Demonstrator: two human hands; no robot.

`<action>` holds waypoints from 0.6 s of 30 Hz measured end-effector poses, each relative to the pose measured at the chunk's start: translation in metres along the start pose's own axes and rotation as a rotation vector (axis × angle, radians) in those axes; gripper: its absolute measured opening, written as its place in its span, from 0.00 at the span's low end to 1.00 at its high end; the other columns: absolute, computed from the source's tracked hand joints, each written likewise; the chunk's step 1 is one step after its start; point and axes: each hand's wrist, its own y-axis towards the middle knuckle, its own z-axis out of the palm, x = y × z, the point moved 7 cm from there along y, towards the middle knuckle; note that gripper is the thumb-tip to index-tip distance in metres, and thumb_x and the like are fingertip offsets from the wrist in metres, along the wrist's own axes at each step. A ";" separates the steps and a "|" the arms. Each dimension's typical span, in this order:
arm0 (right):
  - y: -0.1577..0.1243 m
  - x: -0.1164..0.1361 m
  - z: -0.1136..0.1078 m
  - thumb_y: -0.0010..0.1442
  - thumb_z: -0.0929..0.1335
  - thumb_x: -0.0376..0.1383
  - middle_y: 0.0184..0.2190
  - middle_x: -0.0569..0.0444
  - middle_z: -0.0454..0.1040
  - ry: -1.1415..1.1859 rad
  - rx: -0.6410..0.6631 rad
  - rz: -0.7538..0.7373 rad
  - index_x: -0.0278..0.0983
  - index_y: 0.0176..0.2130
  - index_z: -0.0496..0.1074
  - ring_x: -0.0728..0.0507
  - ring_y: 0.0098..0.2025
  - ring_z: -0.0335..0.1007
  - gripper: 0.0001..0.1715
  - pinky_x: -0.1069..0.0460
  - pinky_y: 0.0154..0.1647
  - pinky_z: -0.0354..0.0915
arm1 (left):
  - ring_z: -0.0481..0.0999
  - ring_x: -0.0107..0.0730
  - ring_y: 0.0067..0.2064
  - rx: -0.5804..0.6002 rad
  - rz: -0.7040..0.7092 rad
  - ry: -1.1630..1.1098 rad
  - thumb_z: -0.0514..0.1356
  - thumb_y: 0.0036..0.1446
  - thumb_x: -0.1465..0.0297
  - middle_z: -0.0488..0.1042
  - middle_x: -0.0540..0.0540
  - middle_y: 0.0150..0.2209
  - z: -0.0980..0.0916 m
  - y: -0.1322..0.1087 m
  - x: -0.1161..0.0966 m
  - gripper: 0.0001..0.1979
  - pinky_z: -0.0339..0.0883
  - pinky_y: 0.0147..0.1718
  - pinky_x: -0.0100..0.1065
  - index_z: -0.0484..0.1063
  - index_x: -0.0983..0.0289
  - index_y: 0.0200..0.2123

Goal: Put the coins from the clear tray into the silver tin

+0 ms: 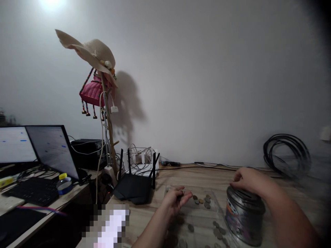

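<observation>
Wood tabletop, pale wall. We see coins right of our left hand, half-curled, contents unclear; tin below our right hand, bent over its rim, grasp unclear. We judge coin handling; next needs a precise pinch.

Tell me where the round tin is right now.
The round tin stands at the lower right of the head view, just right of the scattered coins, with the right hand at its top.
</observation>
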 end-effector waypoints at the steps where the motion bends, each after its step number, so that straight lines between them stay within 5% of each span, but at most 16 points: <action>1: -0.004 0.012 -0.006 0.41 0.68 0.43 0.20 0.50 0.72 0.019 -0.047 -0.043 0.36 0.21 0.73 0.46 0.22 0.65 0.12 0.53 0.22 0.53 | 0.76 0.37 0.36 0.010 -0.027 -0.001 0.52 0.50 0.79 0.72 0.67 0.37 0.001 -0.001 0.002 0.22 0.70 0.29 0.26 0.54 0.74 0.51; 5: -0.021 0.093 0.007 0.50 0.62 0.43 0.26 0.52 0.74 0.208 -0.007 -0.381 0.39 0.30 0.74 0.48 0.28 0.66 0.15 0.55 0.28 0.56 | 0.75 0.39 0.36 0.042 -0.092 -0.009 0.53 0.52 0.69 0.72 0.68 0.36 0.001 -0.001 0.007 0.19 0.69 0.29 0.28 0.60 0.73 0.46; 9: -0.033 0.156 0.077 0.49 0.62 0.38 0.22 0.54 0.73 0.209 0.269 -0.575 0.38 0.29 0.75 0.49 0.24 0.65 0.13 0.57 0.23 0.53 | 0.74 0.32 0.29 0.055 -0.066 -0.012 0.50 0.55 0.64 0.73 0.61 0.29 -0.002 0.004 0.007 0.16 0.68 0.30 0.30 0.64 0.72 0.40; 13: -0.028 0.165 0.113 0.46 0.64 0.35 0.21 0.50 0.73 0.038 0.231 -0.451 0.35 0.26 0.75 0.48 0.23 0.64 0.11 0.56 0.24 0.52 | 0.71 0.26 0.23 0.037 -0.086 0.040 0.48 0.56 0.63 0.70 0.55 0.22 -0.003 0.005 0.009 0.15 0.68 0.29 0.29 0.65 0.70 0.34; 15: -0.024 0.161 0.106 0.47 0.63 0.36 0.21 0.49 0.73 0.049 0.214 -0.439 0.34 0.25 0.75 0.48 0.23 0.64 0.12 0.55 0.24 0.52 | 0.73 0.30 0.27 0.069 -0.103 0.055 0.48 0.56 0.63 0.70 0.58 0.23 0.000 0.003 0.010 0.15 0.67 0.29 0.29 0.65 0.71 0.34; 18: -0.013 0.135 0.068 0.48 0.63 0.37 0.22 0.50 0.73 0.090 0.129 -0.412 0.35 0.25 0.75 0.49 0.24 0.64 0.13 0.56 0.25 0.53 | 0.74 0.36 0.35 0.146 -0.105 0.027 0.50 0.54 0.65 0.73 0.65 0.32 0.004 0.001 0.010 0.15 0.67 0.31 0.30 0.65 0.72 0.36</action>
